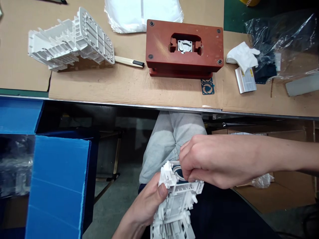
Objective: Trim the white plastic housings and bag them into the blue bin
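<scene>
A white plastic housing (175, 202) with ribs and clips lies tilted over my lap. My left hand (149, 202) grips it from the left, its thumb on the upper corner. My right hand (211, 161) has its fingers curled down into the housing's upper end, beside a white ring with dark blue around it. Those fingertips are partly hidden, and whatever they pinch cannot be made out. On the table, flat dark blue gaskets (207, 88) with round cut-outs lie by the red-brown fixture block (159, 41). A grey metal part (184, 46) sits in that block's recess.
A second white housing (67, 43) stands at the table's left, next to a utility knife (129, 62). White bags (144, 15) lie behind. To the right are a white glove (243, 56), a metal block (245, 80) and clear plastic wrap (294, 46). A blue box (57, 182) stands lower left.
</scene>
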A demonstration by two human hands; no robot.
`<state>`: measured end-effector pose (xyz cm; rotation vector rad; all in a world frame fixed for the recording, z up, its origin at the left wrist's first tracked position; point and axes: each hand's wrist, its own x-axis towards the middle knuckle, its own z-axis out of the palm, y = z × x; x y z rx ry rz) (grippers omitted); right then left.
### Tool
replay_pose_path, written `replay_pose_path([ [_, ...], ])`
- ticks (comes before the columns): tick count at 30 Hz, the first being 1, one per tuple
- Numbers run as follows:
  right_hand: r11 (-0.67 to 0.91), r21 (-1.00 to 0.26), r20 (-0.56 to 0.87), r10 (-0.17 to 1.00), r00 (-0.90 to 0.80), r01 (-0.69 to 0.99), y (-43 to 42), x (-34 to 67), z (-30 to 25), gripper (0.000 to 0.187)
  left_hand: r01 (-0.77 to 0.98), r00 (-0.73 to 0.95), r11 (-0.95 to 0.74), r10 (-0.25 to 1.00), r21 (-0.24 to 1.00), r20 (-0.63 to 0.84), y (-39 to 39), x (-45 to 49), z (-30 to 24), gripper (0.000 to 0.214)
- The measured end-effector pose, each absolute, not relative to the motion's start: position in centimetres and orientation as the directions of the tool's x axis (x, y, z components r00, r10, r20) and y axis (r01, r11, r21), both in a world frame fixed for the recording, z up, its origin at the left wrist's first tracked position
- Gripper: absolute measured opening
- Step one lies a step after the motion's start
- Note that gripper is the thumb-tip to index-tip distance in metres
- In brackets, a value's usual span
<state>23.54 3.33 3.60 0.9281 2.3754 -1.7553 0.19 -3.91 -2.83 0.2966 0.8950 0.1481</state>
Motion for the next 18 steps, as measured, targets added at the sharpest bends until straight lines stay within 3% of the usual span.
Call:
replay_pose_path([
  [10,0.337,-0.808,-0.367,0.356,-0.860,0.484,2.8,23.1,3.7,0.018,-0.042,0.596,0.928,0.320,0.370,-0.736,-4.1,0.3,-3.0,0.076],
  [18,0.345,-0.795,-0.334,0.439,-0.834,0.500,1.7,22.8,3.7,0.014,-0.054,0.561,0.937,0.313,0.344,-0.766,-4.2,0.2,-2.5,0.073],
])
